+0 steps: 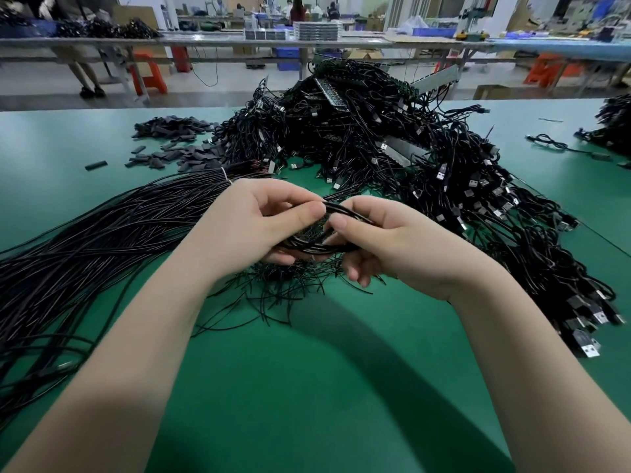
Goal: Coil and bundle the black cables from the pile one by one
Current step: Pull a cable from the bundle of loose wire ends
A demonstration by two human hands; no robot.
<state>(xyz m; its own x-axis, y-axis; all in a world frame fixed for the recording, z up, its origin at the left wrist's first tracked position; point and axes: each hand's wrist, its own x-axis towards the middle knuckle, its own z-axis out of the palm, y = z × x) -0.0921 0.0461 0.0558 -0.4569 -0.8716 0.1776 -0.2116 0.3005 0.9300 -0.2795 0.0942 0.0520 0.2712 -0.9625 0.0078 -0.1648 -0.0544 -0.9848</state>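
A small coil of black cable [316,242] is held above the green table between both hands. My left hand [252,223] grips the coil's left side, thumb on top and fingers curled beneath. My right hand [379,238] pinches the coil's right side with thumb and forefinger. Behind the hands rises a big pile of black USB cables [375,138]. A long sheaf of straight black cables [102,233], tied with a white band, fans out to the left. Short black twist ties [283,288] lie scattered under the hands.
The green table [307,387] is bare in front of me. Small dark sleeves [170,141] lie in a heap at the back left. More cables with USB plugs [580,312] trail down the right side. Another cable pile [614,128] sits at the far right.
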